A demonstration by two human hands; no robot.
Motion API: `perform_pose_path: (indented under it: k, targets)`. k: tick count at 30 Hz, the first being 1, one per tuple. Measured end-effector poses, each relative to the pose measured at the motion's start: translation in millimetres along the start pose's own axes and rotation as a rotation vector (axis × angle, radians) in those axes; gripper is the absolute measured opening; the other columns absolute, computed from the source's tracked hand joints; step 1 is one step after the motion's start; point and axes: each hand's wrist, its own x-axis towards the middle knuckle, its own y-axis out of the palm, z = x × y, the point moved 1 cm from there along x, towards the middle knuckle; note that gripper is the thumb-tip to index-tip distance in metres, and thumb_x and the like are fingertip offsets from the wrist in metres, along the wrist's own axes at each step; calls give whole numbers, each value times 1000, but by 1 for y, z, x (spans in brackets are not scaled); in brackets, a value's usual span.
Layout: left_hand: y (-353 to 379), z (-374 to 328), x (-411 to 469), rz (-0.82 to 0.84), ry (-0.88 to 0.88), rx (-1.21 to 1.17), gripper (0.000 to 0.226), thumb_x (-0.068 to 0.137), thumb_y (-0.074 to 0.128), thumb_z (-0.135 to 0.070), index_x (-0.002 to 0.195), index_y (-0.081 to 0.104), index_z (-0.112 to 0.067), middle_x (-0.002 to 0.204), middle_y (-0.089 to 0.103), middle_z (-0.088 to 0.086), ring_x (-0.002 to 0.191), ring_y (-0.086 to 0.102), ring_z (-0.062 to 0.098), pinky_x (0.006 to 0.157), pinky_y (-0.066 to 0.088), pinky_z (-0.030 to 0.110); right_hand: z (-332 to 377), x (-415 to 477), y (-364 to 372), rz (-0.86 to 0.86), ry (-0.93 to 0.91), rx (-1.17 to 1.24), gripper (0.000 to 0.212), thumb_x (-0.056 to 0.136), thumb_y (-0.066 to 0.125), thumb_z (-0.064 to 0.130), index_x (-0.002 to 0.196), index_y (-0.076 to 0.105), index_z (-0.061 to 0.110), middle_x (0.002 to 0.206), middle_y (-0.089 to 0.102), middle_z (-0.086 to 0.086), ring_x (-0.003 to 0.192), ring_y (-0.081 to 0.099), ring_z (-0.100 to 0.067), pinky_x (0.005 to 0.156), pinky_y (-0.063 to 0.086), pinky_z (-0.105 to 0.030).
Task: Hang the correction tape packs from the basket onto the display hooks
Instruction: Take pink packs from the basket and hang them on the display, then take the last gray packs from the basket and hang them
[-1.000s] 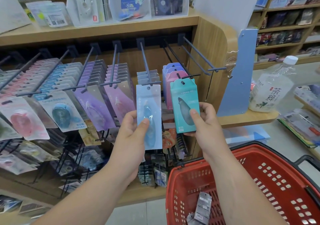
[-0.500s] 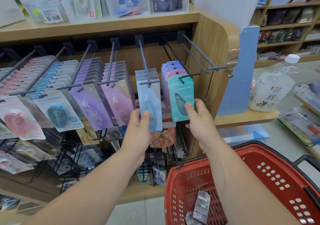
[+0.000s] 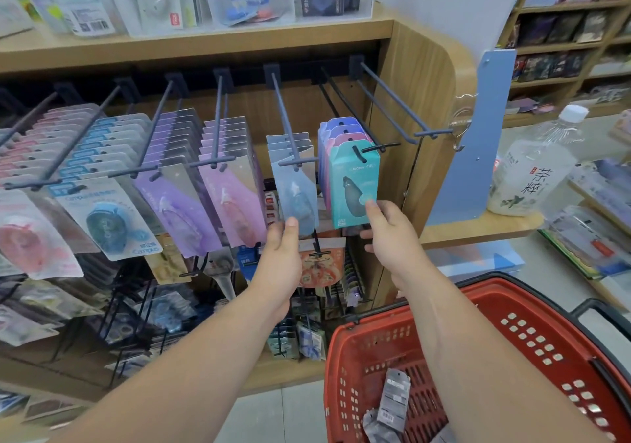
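The lower edge of the translucent pale blue pack (image 3: 296,193), hung on a metal hook (image 3: 286,125), is pinched by the left hand (image 3: 281,258), thumb in front, the other fingers hidden. The lower right corner of the teal cardboard pack (image 3: 353,186) on the adjacent hook is pinched likewise by the right hand (image 3: 392,234). Grey packs (image 3: 395,395) lie at the near left corner of the perforated red plastic basket (image 3: 375,318).

We record the basket (image 3: 382,343) as red moulded plastic, smooth with slight sheen. Above it, the hooks (image 3: 283,115) look like matt dark metal, the teal pack (image 3: 353,186) matt card, the pale blue pack (image 3: 297,190) glossy clear plastic. Also above the basket, the shelf unit (image 3: 423,84) shows smooth wood grain and the bottle (image 3: 532,169) clear plastic.
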Motion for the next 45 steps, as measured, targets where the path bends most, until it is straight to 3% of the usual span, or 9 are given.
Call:
perform_pose_path:
  k: [3,8,12,20,24,29,34,37,45]
  targets:
    - [-4,15,0,18,-63,-11,45,112,35,-49,151,42,-27,139,57,-1,131,55,23,117,43,48,-11,-11,-9,-57,25,-59,26,109,38,47,124,52,31,111,60,14,95,63,-7,95,55,-43]
    - [-13,57,-15,74,-142,55,38,111,41,-45,143,49,-24,139,59,2,130,55,22,117,41,45,-52,-54,-36,-127,158,-194,31,105,45,49,123,60,28,112,67,7,102,66,-17,93,54,-43]
    - [-26,105,-41,181,-153,234,46,109,53,-37,152,46,-22,138,54,-2,118,52,15,100,42,35,-98,-101,-62,-100,278,-364,22,101,60,42,110,68,23,96,68,8,88,63,-14,79,48,-32]
    - [-34,208,-108,226,-368,326,60,101,66,-43,155,41,-34,150,49,2,129,57,25,101,49,40,-198,-155,-115,232,629,-653,30,94,71,41,114,67,18,108,71,1,94,65,-12,76,48,-25]
    - [-9,241,-134,119,-381,250,49,105,61,-33,150,42,-42,136,57,4,96,68,13,72,49,24,-252,-141,-146,412,677,-813,52,93,72,43,135,63,14,132,68,-6,117,64,-25,99,49,-34]
    - [33,270,-169,-195,-436,189,40,106,54,-50,142,42,-63,131,67,-13,112,70,19,101,54,47,-328,-91,-173,736,597,-969,102,63,57,78,145,57,18,145,61,-1,128,61,-22,105,46,-29]
    - [58,276,-176,-375,-413,187,46,109,54,-31,138,43,-65,126,60,-37,111,61,-17,99,48,26,-405,-46,-185,930,514,-1098,53,89,74,48,133,62,20,134,64,-4,113,65,-25,95,52,-32]
    - [58,279,-175,-411,-395,268,50,109,54,-27,137,40,-66,125,57,-40,112,57,-22,101,45,23,-445,-31,-179,967,451,-1116,58,83,82,42,132,61,19,134,64,-5,115,62,-25,92,48,-30]
    - [61,285,-178,-457,-391,385,50,110,51,-35,148,36,-64,140,61,-26,120,66,8,103,55,50,-509,-37,-159,1165,198,-1327,108,56,95,52,150,43,39,141,37,-3,129,49,-29,108,44,-37]
